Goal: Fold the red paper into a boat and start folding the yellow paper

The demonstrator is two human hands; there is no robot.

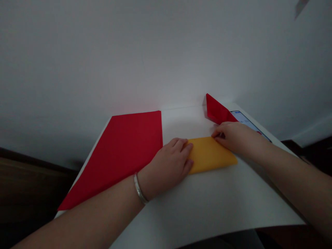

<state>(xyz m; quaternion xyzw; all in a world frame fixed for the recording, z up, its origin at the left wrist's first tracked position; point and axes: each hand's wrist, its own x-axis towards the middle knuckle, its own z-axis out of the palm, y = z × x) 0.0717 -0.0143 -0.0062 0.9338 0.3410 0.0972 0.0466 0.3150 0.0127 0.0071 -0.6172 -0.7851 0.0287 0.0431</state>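
Observation:
A folded piece of yellow paper (207,155) lies flat on the white table (181,124). My left hand (175,159), with a silver bracelet at its wrist, rests palm down on the paper's left end, fingers stretched out over it. At the far right edge of the yellow paper, my right hand (227,135) is closed in a pinch on the edge; its fingertips are partly hidden. Just beyond that hand stands a folded piece of red paper (218,109), its point tilted up near the wall.
Large red sheets (127,148) cover the left side of the table. A phone (250,124) with a lit screen lies at the right edge, partly behind my right hand. A white wall (155,52) borders the table's far edge. Brown wood (28,183) is at the far left.

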